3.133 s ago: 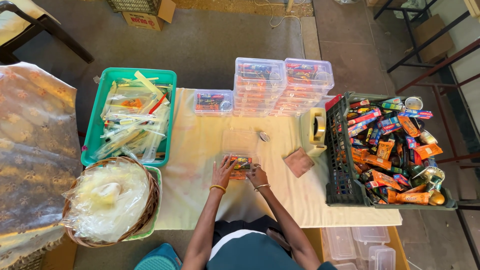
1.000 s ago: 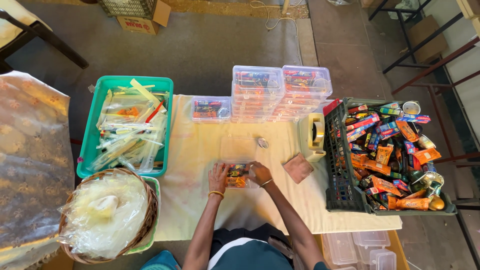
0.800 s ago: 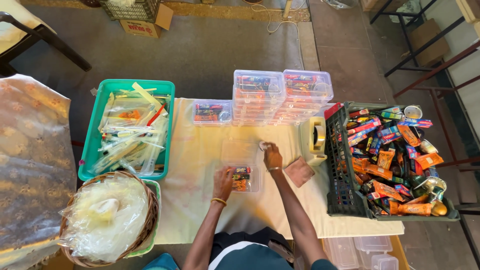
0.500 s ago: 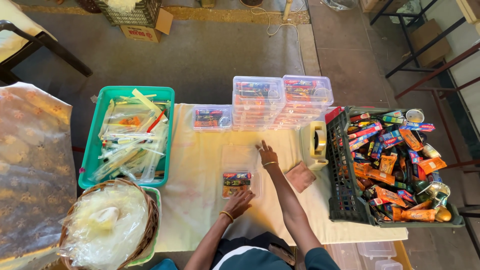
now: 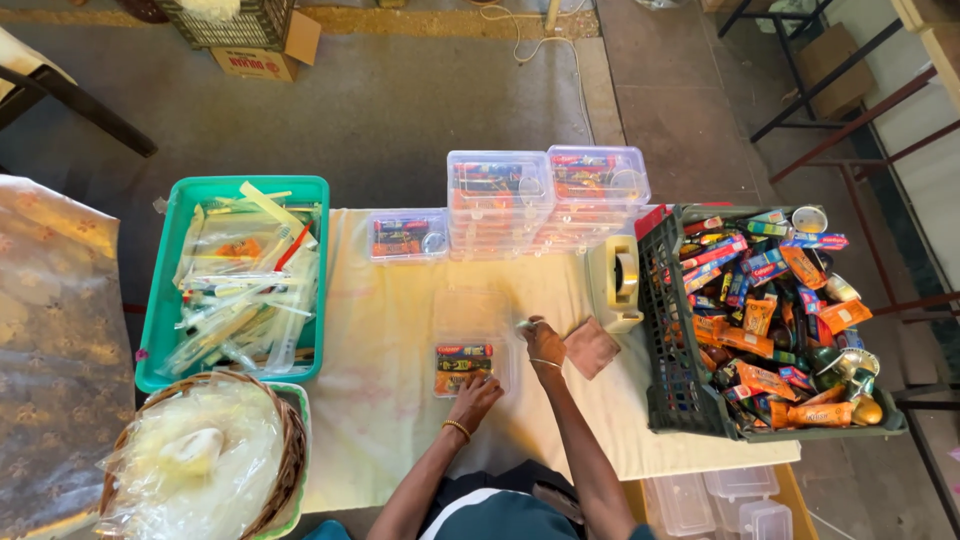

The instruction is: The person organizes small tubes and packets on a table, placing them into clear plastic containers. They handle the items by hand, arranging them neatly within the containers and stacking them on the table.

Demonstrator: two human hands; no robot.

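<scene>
Right now we are mid-way through packing a small clear box (image 5: 465,365) that lies open on the cloth-covered desk (image 5: 390,400) in front of us, with a few colourful packets already laid in it. Our left hand (image 5: 476,392) rests at the near edge of that box, fingers loosely spread, steadying it and holding nothing. Our right hand (image 5: 543,340) sits just to the right of the box, with the fingers pinched on a small pale item (image 5: 524,324); what it is we cannot tell, it is too small.

We judge the filling step to be in hand. The next move calls for a short carry leftward and a careful placement into the box while the left hand keeps it from sliding on the cloth.

Just beyond the box lies a clear lid or tray (image 5: 470,305). A brown square pad (image 5: 591,347) lies beside the right hand, and a tape dispenser (image 5: 615,283) stands past it. Further right is a dark crate (image 5: 668,370) heaped with bright packets. Stacks of filled clear boxes (image 5: 545,200) line the far edge, with a single filled box (image 5: 405,235) to their left. On the left sit a green tray (image 5: 160,310) of plastic-wrapped items and a wicker basket (image 5: 285,470) of clear bags. Nothing blocks the short path.
</scene>
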